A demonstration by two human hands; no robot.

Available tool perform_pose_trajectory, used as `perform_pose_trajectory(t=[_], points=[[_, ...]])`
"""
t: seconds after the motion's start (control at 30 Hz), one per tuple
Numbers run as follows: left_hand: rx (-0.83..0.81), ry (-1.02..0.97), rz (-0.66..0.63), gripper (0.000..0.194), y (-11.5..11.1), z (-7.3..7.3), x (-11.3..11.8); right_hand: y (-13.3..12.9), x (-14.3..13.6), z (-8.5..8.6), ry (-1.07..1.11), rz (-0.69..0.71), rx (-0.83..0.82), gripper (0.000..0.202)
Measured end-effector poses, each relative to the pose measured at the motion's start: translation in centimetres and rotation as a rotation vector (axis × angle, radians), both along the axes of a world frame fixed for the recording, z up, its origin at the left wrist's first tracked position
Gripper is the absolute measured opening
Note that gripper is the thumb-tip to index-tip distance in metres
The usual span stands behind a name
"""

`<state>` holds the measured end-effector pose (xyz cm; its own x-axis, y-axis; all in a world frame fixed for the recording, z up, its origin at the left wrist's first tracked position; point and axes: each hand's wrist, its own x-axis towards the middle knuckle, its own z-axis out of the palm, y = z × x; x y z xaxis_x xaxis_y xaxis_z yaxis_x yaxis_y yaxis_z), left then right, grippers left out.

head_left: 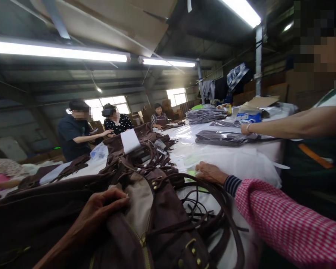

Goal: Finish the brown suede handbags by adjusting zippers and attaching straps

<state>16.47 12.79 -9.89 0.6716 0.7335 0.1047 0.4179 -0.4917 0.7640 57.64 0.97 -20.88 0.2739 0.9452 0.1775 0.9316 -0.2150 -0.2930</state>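
A dark brown bag (168, 201) lies in front of me, its brass zipper (142, 241) undone and its beige lining showing. At the opening, my left hand (106, 205) is closed, thumb against fingers, on the bag's edge beside the lining. Long brown handles (235, 231) and thin straps curve to the right of the bag. Beyond these handles, my right hand (211, 173) rests low over the table with its fingers curled in. Green and white pieces (192, 173) lie by its fingertips; whatever is under the fingers is hidden.
More brown bags and straps (156, 149) are heaped ahead, with a white sheet (130, 141) on them. Plastic-wrapped brown bags (221, 137) lie on the white table (182, 132). A co-worker's arm (285, 127) reaches in from the right. Several people stand or sit around the table.
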Motion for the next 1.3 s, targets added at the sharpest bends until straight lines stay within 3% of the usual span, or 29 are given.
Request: perform_pose_trajectory(t=[0.3,0.53,0.73,1.03,1.3], points=[[0.017,0.041,0.052,0.044,-1.6,1.3,0.7,0.8,0.0,-0.4,-0.125,0.073,0.028,0.029],[0.027,0.041,-0.005,0.040,-0.2,0.5,0.1,2.4,-0.4,-0.5,-0.222,0.174,-0.002,0.026],[0.034,0.006,-0.018,0.037,0.0,0.1,-0.1,2.6,-0.6,-0.5,-0.236,0.155,0.016,0.022],[-0.049,-0.103,-0.054,0.035,-0.2,-0.2,-0.1,3.1,0.7,-2.2,0.008,-0.105,0.172,0.017],[-0.241,-0.387,-0.055,0.034,-1.9,0.1,0.1,1.1,1.8,-0.8,0.341,-0.129,0.302,0.025]])
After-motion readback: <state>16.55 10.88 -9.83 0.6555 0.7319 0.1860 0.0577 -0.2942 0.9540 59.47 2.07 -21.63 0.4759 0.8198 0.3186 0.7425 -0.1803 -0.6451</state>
